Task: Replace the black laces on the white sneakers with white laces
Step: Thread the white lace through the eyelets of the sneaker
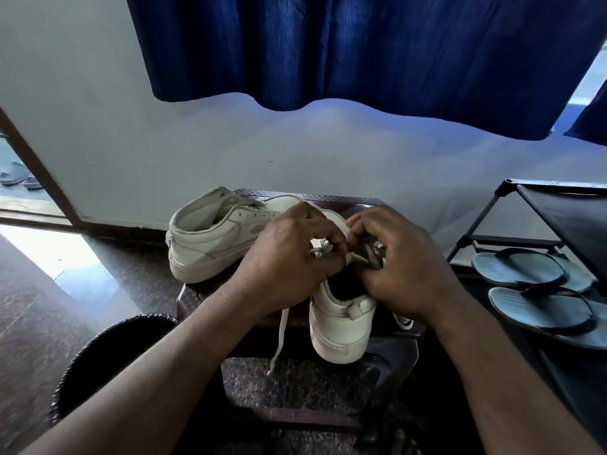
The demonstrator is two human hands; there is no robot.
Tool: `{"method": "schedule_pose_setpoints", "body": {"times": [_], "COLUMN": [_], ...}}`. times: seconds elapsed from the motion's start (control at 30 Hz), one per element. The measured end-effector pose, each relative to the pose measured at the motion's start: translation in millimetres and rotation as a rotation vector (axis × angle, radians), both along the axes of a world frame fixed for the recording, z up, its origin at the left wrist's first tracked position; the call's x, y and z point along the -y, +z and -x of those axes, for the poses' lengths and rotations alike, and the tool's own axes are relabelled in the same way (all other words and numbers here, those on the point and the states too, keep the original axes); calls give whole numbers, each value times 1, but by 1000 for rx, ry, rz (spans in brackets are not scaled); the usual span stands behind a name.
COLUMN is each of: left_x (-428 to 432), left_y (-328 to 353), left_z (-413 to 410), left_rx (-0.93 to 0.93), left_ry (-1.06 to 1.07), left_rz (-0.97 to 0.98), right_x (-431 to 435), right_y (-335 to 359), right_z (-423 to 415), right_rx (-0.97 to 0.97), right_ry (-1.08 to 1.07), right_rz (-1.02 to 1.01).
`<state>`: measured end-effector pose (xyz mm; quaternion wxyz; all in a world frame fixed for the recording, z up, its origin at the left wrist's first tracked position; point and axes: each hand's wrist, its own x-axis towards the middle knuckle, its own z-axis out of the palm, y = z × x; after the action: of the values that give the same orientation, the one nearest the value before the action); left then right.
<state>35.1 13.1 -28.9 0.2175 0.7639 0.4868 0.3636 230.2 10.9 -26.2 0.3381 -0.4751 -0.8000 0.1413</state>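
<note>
Two white sneakers sit on a dark brown stool (345,200). The near sneaker (340,326) points away from me, heel toward me. Over its tongue, my left hand (285,257) and my right hand (400,261) meet and both pinch a white lace (323,252) at the eyelets. One loose end of that lace (279,339) hangs down past the stool's front edge. The far sneaker (216,238) lies behind on the left, its eyelets bare of any lace. No black lace is clearly in view.
A black shoe rack (558,205) stands at the right with a pair of blue flip-flops (538,290) on its lower shelf. A black round object (108,349) sits by my left forearm. Blue curtain (361,50) hangs above a white wall. An open doorway is at far left.
</note>
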Motion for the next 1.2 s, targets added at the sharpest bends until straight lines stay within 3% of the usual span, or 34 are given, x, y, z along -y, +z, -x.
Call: {"method": "schedule_pose_setpoints", "body": {"times": [0.3, 0.47, 0.93, 1.1, 1.2], "left_x": [-2, -2, 3, 0, 1], "left_y": [12, 11, 5, -1, 0], "left_z": [12, 12, 5, 5, 7], "left_rx": [164, 81, -61, -12, 117], "left_ry": [-69, 14, 139, 149, 121], "left_rz": [342, 264, -101, -89, 36], "right_x": [-2, -5, -7, -9, -11], "right_y": [-10, -15, -11, -13, -15], "right_z": [7, 14, 3, 2, 1], "right_rx": [-72, -106, -16, -23, -17], "right_ry": [-145, -265, -233, -222, -211], "right_rz": [-162, -177, -155, -153, -178]}}
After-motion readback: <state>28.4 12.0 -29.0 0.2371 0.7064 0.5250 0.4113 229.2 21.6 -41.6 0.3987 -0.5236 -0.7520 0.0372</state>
